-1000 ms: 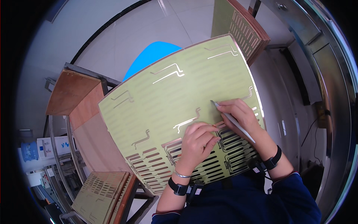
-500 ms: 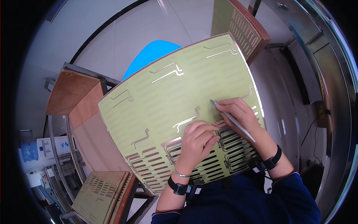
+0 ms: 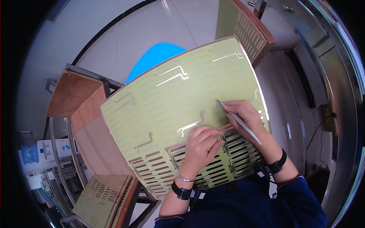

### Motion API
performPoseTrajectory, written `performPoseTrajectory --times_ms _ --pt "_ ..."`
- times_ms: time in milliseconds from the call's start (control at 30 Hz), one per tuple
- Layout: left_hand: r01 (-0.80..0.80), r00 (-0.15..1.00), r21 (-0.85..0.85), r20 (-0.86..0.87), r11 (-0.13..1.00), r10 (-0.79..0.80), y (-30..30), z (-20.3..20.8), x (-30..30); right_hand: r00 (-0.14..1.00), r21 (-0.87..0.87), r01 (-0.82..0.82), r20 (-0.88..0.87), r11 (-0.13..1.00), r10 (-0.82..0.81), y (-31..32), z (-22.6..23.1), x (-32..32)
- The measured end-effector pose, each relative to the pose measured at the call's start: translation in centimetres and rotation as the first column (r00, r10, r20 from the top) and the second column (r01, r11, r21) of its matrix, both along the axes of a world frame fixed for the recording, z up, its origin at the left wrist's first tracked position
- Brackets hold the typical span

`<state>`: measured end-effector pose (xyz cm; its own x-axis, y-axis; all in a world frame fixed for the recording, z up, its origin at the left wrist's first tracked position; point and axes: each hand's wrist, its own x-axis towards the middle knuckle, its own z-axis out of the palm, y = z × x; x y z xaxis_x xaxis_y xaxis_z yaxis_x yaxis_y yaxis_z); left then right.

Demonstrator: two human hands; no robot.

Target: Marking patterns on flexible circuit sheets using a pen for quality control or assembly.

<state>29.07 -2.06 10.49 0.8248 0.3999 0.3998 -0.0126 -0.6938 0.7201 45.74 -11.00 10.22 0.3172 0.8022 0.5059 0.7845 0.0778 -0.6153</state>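
A large yellow-green panel (image 3: 167, 102) with copper-coloured traces and rows of dark slots lies tilted in front of me. My right hand (image 3: 245, 116) grips a craft knife (image 3: 247, 129) by its slim grey handle, like a pen. The dark pointed tip is at the panel's plain middle area; whether it touches cannot be told. My left hand (image 3: 201, 146) rests over the slotted part, left of the knife. Its fingers are loosely bent, the thumb apart from the index finger, with nothing clearly held. A small reddish spot shows at a fingertip.
Similar panels (image 3: 102, 193) are stacked at the lower left, and more (image 3: 247, 32) stand upright at the far right. A wooden-sided rack (image 3: 76, 95) is on the left. Beyond the panel shows a blue rounded object (image 3: 156, 55). A metal cabinet (image 3: 334, 64) flanks the right.
The panel and both hands sit slightly lower and further right in the picture. My grip on the knife is unchanged, and the left hand's pose is nearly the same.
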Motion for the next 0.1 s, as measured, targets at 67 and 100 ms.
performPoseTrajectory --times_ms 67,100 --pt "0.007 1.0 0.001 -0.005 1.0 -0.007 0.05 -0.2 -0.05 0.994 0.03 0.043 -0.099 0.999 -0.04 0.32 0.16 0.34" --pt "0.019 1.0 -0.002 -0.011 1.0 -0.019 0.08 -0.29 -0.19 0.996 0.034 0.041 -0.083 0.999 -0.039 0.56 0.37 0.67"
